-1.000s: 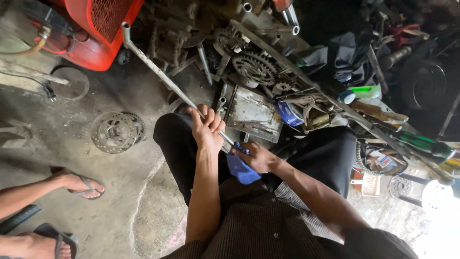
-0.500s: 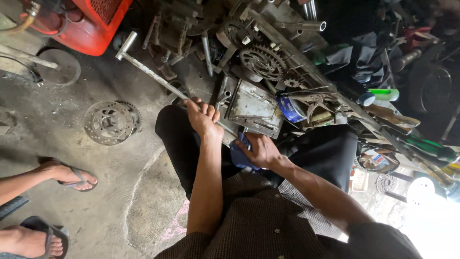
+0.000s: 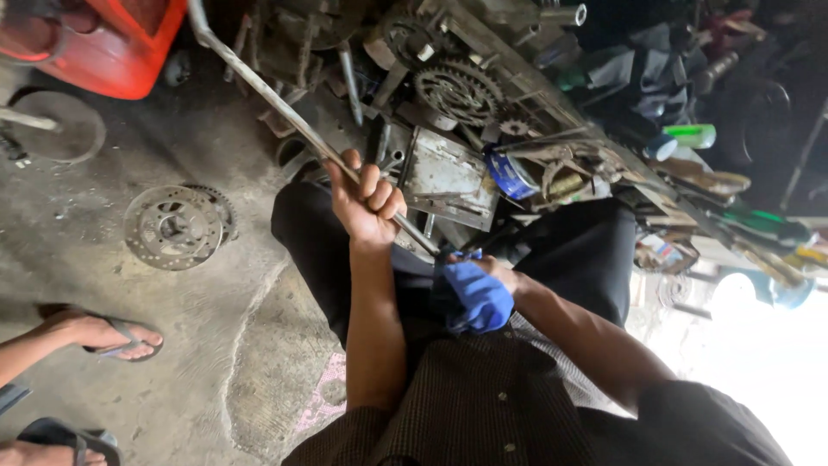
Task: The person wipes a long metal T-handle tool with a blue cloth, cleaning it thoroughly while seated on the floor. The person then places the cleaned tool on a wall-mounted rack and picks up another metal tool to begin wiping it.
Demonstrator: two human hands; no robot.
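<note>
My left hand (image 3: 366, 200) grips a long grey metal rod (image 3: 276, 99) near its lower part; the rod runs up and left, ending in a short cross piece by the red machine (image 3: 103, 47). My right hand (image 3: 487, 276) sits at the rod's lower end over my lap, closed on a blue cloth (image 3: 479, 298). The rod's lower tip is hidden under the cloth. My knees in dark trousers (image 3: 586, 250) frame both hands.
A toothed sprocket (image 3: 457, 91) and a flat metal plate (image 3: 448, 177) lie in a heap of scrap parts ahead. A round brake disc (image 3: 172, 226) rests on the concrete floor at left. Another person's sandalled foot (image 3: 103, 332) stands at lower left. Bottles and tools crowd the right.
The view has closed in and shifted; the rod and my left hand now sit higher and more central. My right hand stays on the blue cloth at the rod's lower end.
</note>
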